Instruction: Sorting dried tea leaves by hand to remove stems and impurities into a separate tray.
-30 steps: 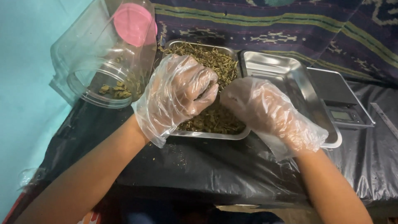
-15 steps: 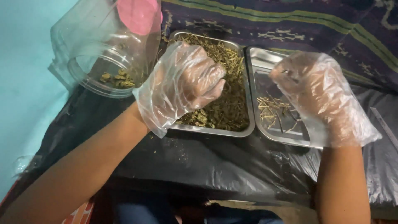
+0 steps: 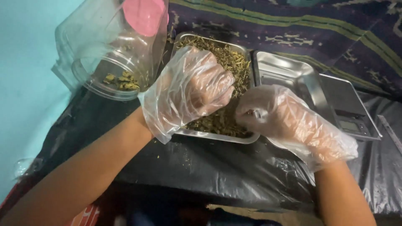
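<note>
Black plastic sheeting [image 3: 201, 167] covers the work surface, with a purple patterned cloth [image 3: 293, 25] behind it and a turquoise wall [image 3: 25, 83] to the left.

2 steel trays sit side by side on the sheeting. The left tray [image 3: 217, 136] holds a heap of dried green-brown herb [image 3: 226, 62]. The right tray [image 3: 289, 71] shows bare metal in its far half; its near half is hidden by a hand. Just beyond the right tray sits a small digital scale [image 3: 347, 109] with a grey platform.

Both hands wear loose, clear disposable gloves. The left hand [image 3: 192, 88] is over the left tray, fingers curled into a loose fist with the tips pressed together; whether any herb is inside the fist cannot be told. The right hand [image 3: 284, 117] lies across the seam between the 2 trays, its fingertips [image 3: 251, 113] drawn narrow and pinched together at the edge of the herb heap, just beside the left hand's knuckles. What the pinch holds is too small to tell.

At far left, 1 clear plastic jar [image 3: 113, 62] lies tilted with its mouth toward the viewer, a few green herb pieces [image 3: 121, 81] inside. A pink round lid [image 3: 144, 14] shows through its upper part.
</note>
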